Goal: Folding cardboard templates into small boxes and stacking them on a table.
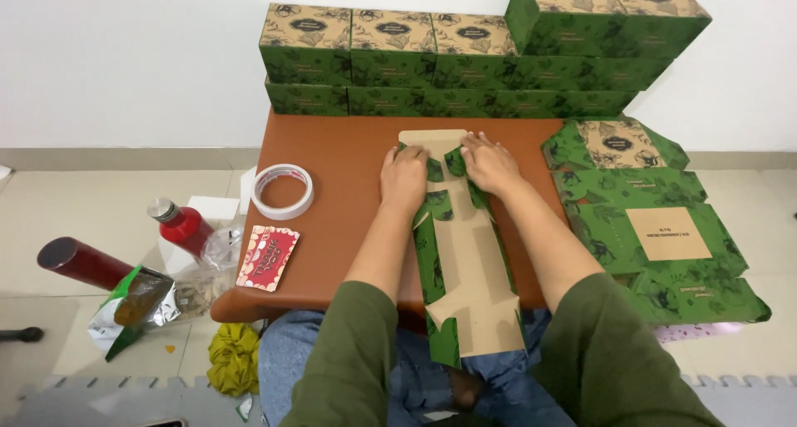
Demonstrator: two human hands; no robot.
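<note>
Here both hands, left hand [403, 180] and right hand [491, 163], press fingers flat on the unfolded carton [465, 253] at tabletop [340, 219] centre, creasing flaps; tape roll [282, 191] at nine o'clock, finished boxes [390, 62] at twelve.

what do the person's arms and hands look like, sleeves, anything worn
Both arms wear olive green sleeves pushed up near the elbows, leaving the forearms bare. The left hand and right hand are bare: no gloves, rings or watch can be seen.
</note>
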